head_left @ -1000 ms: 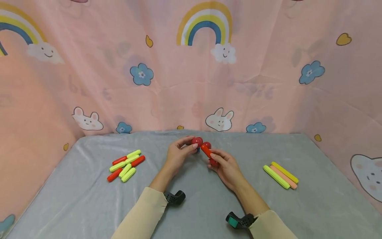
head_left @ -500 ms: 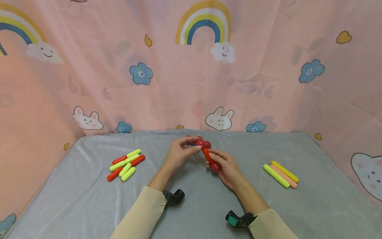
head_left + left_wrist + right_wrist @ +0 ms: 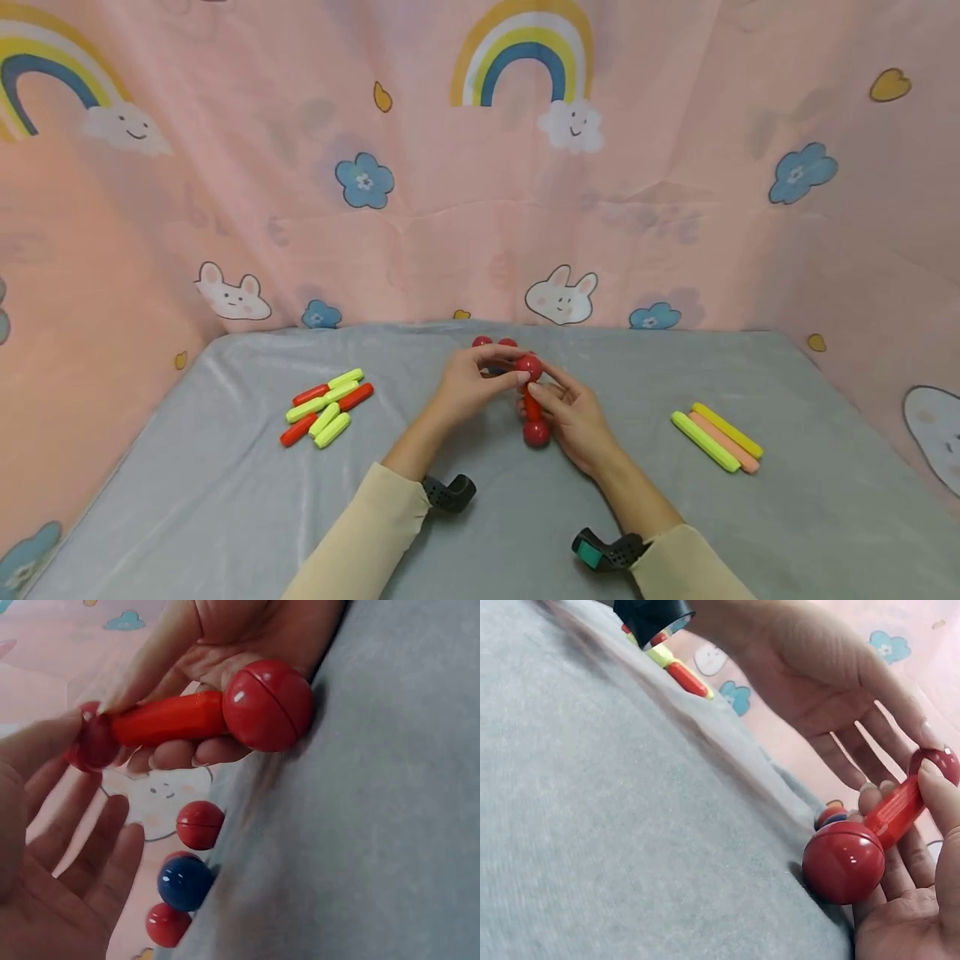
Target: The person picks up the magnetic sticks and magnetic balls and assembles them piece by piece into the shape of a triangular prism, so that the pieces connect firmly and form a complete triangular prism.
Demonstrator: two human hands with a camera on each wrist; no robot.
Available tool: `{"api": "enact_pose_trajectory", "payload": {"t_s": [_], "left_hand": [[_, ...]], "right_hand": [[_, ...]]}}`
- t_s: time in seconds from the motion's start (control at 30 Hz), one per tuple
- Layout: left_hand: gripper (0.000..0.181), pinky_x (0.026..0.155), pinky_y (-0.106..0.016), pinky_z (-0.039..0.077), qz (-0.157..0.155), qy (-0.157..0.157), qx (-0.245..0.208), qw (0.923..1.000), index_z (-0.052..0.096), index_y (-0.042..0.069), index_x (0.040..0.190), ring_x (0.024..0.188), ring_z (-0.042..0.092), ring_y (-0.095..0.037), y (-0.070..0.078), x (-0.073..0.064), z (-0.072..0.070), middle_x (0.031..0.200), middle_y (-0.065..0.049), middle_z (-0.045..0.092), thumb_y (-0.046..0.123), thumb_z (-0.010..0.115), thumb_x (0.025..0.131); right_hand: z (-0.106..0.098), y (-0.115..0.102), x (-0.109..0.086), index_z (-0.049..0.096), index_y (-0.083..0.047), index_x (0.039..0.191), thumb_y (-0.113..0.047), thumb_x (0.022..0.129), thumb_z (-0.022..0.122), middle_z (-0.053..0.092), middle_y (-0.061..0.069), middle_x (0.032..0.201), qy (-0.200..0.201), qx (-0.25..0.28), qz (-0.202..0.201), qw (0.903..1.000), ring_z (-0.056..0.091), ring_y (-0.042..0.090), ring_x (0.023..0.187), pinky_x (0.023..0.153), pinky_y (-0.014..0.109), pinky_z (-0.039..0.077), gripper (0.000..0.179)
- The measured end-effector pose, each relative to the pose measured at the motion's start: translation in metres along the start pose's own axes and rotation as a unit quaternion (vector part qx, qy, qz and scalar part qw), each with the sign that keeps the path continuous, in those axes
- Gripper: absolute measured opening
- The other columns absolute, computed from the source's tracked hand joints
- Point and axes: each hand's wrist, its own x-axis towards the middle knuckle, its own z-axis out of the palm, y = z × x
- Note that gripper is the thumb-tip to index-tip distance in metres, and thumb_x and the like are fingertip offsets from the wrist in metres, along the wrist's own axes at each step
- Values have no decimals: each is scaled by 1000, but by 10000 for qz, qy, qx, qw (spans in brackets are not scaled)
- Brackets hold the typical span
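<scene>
Between my hands is a red rod (image 3: 532,405) with a red ball at each end. My left hand (image 3: 471,385) pinches the far ball (image 3: 528,367) between thumb and fingers. My right hand (image 3: 576,417) grips the rod, with the thumb near the far ball and the other fingers beneath, as the right wrist view shows. The near ball (image 3: 268,706) sticks out free of both hands, close above the cloth. Behind the hands, in the left wrist view, are a loose red ball (image 3: 200,825), a blue ball (image 3: 185,883) and another red ball (image 3: 168,925).
At left on the grey cloth (image 3: 225,500) lies a pile of short yellow-green rods (image 3: 332,431) and red rods (image 3: 298,430). To the right lie three longer rods: yellow-green (image 3: 705,442), peach (image 3: 723,442) and yellow (image 3: 727,430). A pink patterned curtain (image 3: 420,250) stands behind.
The rod's far end has come up against the ball in my left hand, and the two now line up. The rod has turned to point away from me. Loose balls show behind.
</scene>
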Motion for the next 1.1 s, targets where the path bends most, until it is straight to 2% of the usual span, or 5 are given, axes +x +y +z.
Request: {"api": "enact_pose_trajectory", "payload": {"t_s": [0.37,0.63,0.77,0.97,1.1], "left_hand": [[33,93,-41,58,-331,-134,1395,9896,66,15,129,112,65,-24,12,-18,-38,132,-7,66,30,65,99],[19,91,-49,54,-1199,666,3741,9172,70,10,110,106,65,-29,-2,-45,-113,117,-10,71,22,66,95],[24,86,-52,54,-1293,699,4238,8938,70,3,111,102,66,-33,-13,-53,-134,113,-17,71,11,67,89],[27,75,-50,55,-1373,544,4490,8812,73,4,108,90,67,-31,-20,-55,-139,99,-14,72,5,71,81],[26,78,-50,55,-1477,433,4363,8865,75,4,107,92,66,-31,-20,-52,-140,102,-14,73,4,71,81]], "right_hand": [[1,1,1,36,-1,154,-9,102,58,76,-10,101,90,212,-38,9997,75,8,83,83,27,61,57],[5,-1,4,37,-1,154,-14,103,59,75,-2,114,-59,300,-112,9995,76,10,91,85,28,61,57],[5,0,3,37,1,151,-11,102,59,74,2,115,-90,383,-180,9991,76,12,91,85,29,61,55],[3,0,1,36,-1,153,-11,103,58,74,0,115,24,406,-60,9992,76,11,92,85,29,61,55],[0,0,-1,36,-3,154,-12,103,58,74,0,116,175,365,38,9992,75,10,91,84,30,61,57]]}}
